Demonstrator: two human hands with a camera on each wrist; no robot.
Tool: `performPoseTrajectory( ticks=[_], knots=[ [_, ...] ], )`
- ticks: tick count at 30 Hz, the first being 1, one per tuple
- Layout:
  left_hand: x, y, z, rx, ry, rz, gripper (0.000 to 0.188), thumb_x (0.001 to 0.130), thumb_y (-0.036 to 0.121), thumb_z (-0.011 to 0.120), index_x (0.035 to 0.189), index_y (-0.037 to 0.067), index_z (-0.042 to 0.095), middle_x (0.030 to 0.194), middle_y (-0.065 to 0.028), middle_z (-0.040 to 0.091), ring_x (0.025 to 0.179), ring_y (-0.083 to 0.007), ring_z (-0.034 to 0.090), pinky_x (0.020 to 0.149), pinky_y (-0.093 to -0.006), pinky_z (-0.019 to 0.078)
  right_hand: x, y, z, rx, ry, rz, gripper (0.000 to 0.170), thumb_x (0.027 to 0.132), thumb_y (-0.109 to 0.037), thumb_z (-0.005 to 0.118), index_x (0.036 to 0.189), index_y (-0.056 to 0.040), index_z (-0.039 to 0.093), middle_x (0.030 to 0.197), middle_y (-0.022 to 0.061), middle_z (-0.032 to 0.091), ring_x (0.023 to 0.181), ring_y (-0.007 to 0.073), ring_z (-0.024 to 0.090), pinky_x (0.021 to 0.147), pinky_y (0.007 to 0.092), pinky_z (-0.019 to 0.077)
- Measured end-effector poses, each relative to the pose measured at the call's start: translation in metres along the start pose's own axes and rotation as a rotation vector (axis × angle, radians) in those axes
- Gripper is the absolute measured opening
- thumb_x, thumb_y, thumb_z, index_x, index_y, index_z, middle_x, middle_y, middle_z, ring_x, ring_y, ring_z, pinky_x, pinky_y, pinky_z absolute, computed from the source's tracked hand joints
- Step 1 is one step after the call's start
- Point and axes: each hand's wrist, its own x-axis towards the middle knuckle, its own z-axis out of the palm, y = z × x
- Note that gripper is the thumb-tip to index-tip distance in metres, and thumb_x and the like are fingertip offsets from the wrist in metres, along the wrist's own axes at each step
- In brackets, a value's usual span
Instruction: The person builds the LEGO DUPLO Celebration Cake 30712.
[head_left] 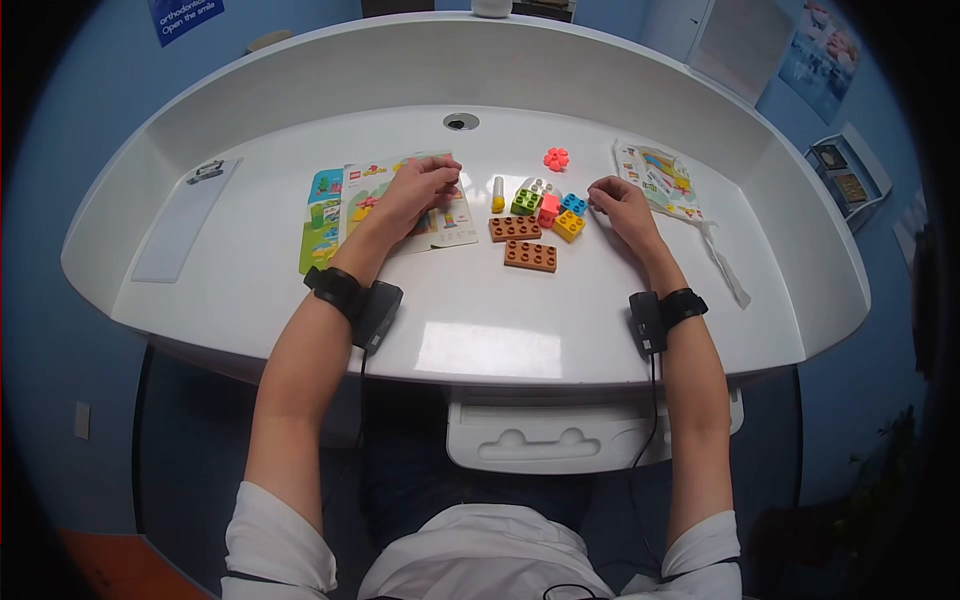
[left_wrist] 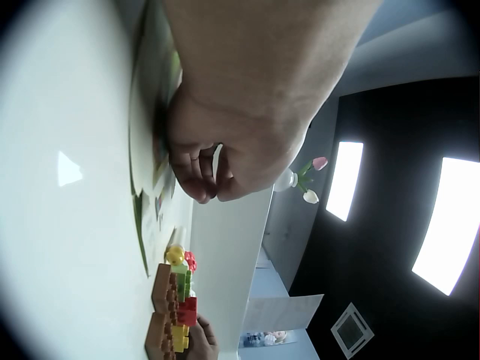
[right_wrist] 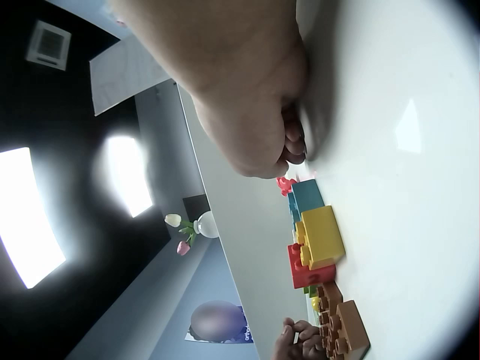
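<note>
Red brick (head_left: 548, 210) is our landmark; it's on the table (head_left: 480, 300) in the middle of the small group. Our L hand (head_left: 415, 195) is left of it, over the white booklet (head_left: 456, 232), fingers curled in loosely and thumb close to them: grip narrow, w/ nothing visible in it. Can't tell if that hand touches the paper. Our R hand (head_left: 630, 210) is to the right of the red brick, just beside the blue brick (head_left: 573, 204), fingers bent loosely; grip fairly narrow, nothing seen in it either.

Rel. to the red brick: green brick (head_left: 525, 203) just left, blue one just right, yellow brick (head_left: 569, 226) on the near right side. Two brown bricks, i.e. the upper brown brick (head_left: 515, 229) and the lower brown brick (head_left: 530, 257), lie on the near side, toward us. Yellow-ended piece (head_left: 498, 196) is further left, past the green one; pink flower piece (head_left: 556, 159) is on the far side.

Well left of the red brick, the colorful booklet (head_left: 322, 222) lies partly under the white one, w/ the clipboard (head_left: 183, 225) beyond it, near the table's L end. Well right: printed packet (head_left: 660, 180), plus a crumpled plastic strip (head_left: 727, 268) nearer us.
</note>
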Motion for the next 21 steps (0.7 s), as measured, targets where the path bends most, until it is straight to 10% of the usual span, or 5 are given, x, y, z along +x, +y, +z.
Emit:
performPoseTrajectory(
  ticks=[21],
  knots=[
    [-0.0008,0.0,-0.0007,0.0,-0.018,0.002,0.021,0.097,0.014,0.061,0.114,0.001,0.06,0.096,-0.0025,0.058,0.084,-0.0069,0.057,0.071,-0.0189,0.0521,-0.0014,-0.0004,0.0005,0.02,0.002,0.0,0.022,0.093,-0.016,0.063,0.104,0.0029,0.068,0.096,0.0092,0.07,0.089,0.0144,0.066,0.083,0.027,0.0525]
  ],
)
